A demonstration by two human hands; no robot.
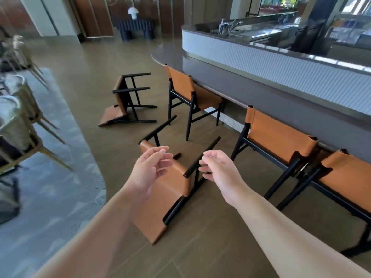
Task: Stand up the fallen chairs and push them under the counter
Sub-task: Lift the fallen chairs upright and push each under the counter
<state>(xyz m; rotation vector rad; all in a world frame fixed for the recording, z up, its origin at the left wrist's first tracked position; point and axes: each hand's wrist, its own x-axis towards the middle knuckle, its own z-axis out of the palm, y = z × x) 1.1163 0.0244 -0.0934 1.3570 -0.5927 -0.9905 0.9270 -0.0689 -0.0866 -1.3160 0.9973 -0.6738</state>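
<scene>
Above the fallen chair (164, 189), both hands (149, 169) hover loosely curled, holding nothing.

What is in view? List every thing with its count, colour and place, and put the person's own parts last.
Fallen chairs: 2, tan with black frames; near fallen chair below the hands, far fallen chair further out on the floor.
Upright chairs: 3, tan and black, along the counter; first, second, third.
Counter: 1, white ribbed front, dark top, right.
Taps: silver, on the counter.
Rug: 1, grey, left.
Pale chairs: several, gold legs, far left.
Floor: brown.
Left hand: open, over the near fallen chair.
Right hand: open, by its leg.
</scene>
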